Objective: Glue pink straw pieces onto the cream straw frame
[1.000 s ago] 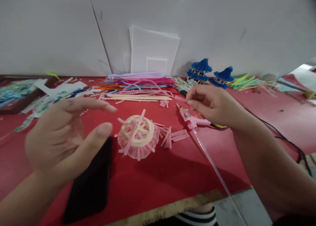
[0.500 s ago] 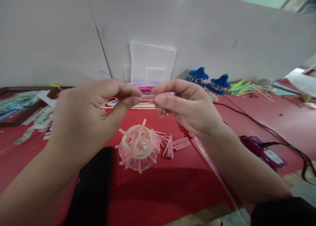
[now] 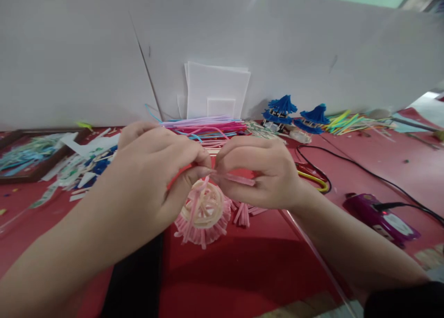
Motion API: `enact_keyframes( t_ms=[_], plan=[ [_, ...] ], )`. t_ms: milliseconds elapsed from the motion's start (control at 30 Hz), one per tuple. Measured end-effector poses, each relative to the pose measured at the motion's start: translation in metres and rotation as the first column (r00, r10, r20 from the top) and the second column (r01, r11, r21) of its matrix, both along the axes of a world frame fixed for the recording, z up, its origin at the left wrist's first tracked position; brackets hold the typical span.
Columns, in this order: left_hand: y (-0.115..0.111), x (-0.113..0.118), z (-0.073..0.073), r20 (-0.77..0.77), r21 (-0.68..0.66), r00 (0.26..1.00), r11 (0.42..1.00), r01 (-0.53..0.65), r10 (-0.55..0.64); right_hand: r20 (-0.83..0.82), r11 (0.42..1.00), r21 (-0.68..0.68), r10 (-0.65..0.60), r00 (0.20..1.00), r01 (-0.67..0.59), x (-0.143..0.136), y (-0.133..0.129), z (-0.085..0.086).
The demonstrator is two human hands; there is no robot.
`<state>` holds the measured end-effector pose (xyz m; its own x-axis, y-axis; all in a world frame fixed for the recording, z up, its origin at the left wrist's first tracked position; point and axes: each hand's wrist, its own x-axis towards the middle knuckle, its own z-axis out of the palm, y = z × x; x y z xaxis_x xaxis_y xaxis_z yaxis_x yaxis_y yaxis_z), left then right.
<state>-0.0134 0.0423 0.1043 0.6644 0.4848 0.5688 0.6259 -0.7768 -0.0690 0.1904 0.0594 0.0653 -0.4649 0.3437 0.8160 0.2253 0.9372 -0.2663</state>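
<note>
Here, the left hand point(image 3: 157, 170) and right hand point(image 3: 258, 170) pinch a pink strip point(image 3: 239, 178), partly hiding the round pink piece point(image 3: 203, 211).

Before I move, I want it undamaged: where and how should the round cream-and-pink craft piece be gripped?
Probably pinch the right side of its cream ring, coming from near right: pink strips cross its left, the fringe flares outward, and both hands cover its far side.

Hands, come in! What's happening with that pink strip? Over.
Left hand and right hand both pinching pink strip. Fingers partly hide round pink-and-cream piece. Over.
</note>
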Motion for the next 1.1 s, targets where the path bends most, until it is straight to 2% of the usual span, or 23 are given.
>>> enact_keyframes(
  t_ms=[67, 167, 267, 467, 533, 633, 733, 800, 900, 1100],
  plan=[
    [-0.001, -0.002, 0.0, -0.04, 0.003, 0.999, 1.0, 0.009, -0.009, 0.037, 1.0, 0.028, 0.0, 0.999, -0.001, 0.001, 0.0, -0.001],
    [-0.002, -0.005, 0.001, -0.032, 0.004, 0.999, 1.0, 0.003, -0.003, -0.007, 0.999, 0.034, -0.033, 0.999, 0.033, 0.001, -0.002, -0.001],
    [-0.003, -0.005, 0.001, 0.031, -0.034, 1.0, 0.999, 0.006, -0.005, -0.01, 0.997, 0.06, -0.046, 0.999, 0.046, 0.003, -0.005, 0.0],
    [0.0, -0.002, 0.002, 0.152, -0.099, 0.988, 0.995, -0.004, 0.019, -0.042, 0.992, 0.129, 0.006, 0.999, -0.001, 0.005, -0.004, 0.0],
    [-0.001, -0.001, 0.002, 0.198, -0.143, 0.98, 0.99, -0.007, 0.035, -0.106, 0.997, 0.081, 0.008, 0.994, 0.001, 0.004, -0.004, 0.0],
    [-0.003, -0.001, 0.003, 0.273, -0.199, 0.961, 0.98, 0.002, 0.053, -0.246, 0.997, -0.071, -0.003, 0.969, -0.015, 0.001, -0.005, -0.001],
    [-0.003, -0.002, 0.004, 0.268, -0.205, 0.963, 0.978, 0.036, 0.021, -0.315, 0.973, -0.205, 0.039, 0.948, -0.108, -0.001, -0.005, 0.0],
    [-0.001, -0.004, 0.004, 0.245, -0.189, 0.969, 0.979, 0.076, -0.028, -0.289, 0.954, -0.224, 0.128, 0.949, -0.197, 0.0, -0.003, 0.001],
    [0.003, -0.006, 0.003, 0.198, -0.182, 0.974, 0.972, 0.147, -0.11, -0.185, 0.945, -0.176, 0.243, 0.952, -0.276, 0.003, 0.001, 0.002],
    [0.01, -0.01, 0.001, 0.104, -0.147, 0.985, 0.978, 0.149, -0.134, -0.025, 0.97, -0.169, 0.172, 0.985, -0.174, 0.011, 0.005, 0.006]
  ],
)
